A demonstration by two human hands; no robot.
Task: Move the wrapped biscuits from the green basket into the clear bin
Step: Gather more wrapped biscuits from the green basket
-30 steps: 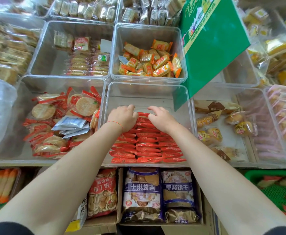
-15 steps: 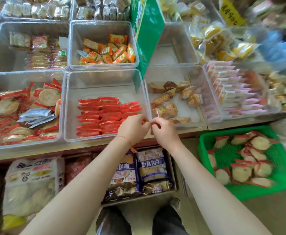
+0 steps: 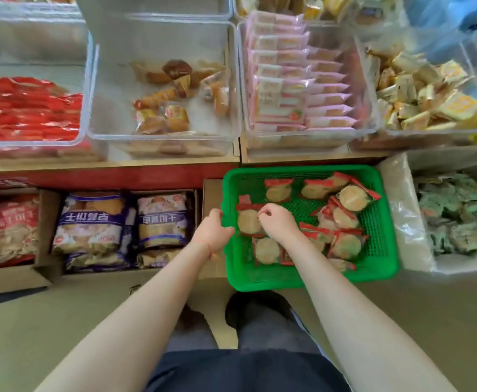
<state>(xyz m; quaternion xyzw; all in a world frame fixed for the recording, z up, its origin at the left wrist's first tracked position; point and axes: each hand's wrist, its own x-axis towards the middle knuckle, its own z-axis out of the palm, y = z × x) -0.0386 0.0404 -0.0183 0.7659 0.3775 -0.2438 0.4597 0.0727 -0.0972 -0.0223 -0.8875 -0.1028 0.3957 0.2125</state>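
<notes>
The green basket (image 3: 378, 258) stands on the floor at centre right and holds several round biscuits in clear wrappers with red ends. One such biscuit (image 3: 247, 222) lies at its left side, between my hands. My left hand (image 3: 213, 232) hovers at the basket's left rim with loosely curled fingers and nothing in it. Above that biscuit is my right hand (image 3: 278, 222), its curled fingertips at the wrapper's red top edge; whether they pinch it is hidden. The clear bin (image 3: 86, 89) with red wrapped packs sits on the shelf at far left.
More clear bins line the shelf: small cakes (image 3: 163, 108), pink packs (image 3: 296, 89), yellow packs (image 3: 418, 94). Cardboard boxes with bagged biscuits (image 3: 90, 222) stand under the shelf at left. A clear box of green packets (image 3: 455, 216) flanks the basket's right. My shoes (image 3: 257, 309) are on the floor.
Both hands left the clear bin and came down to the right, over the green basket. The view swung right and down with them.
</notes>
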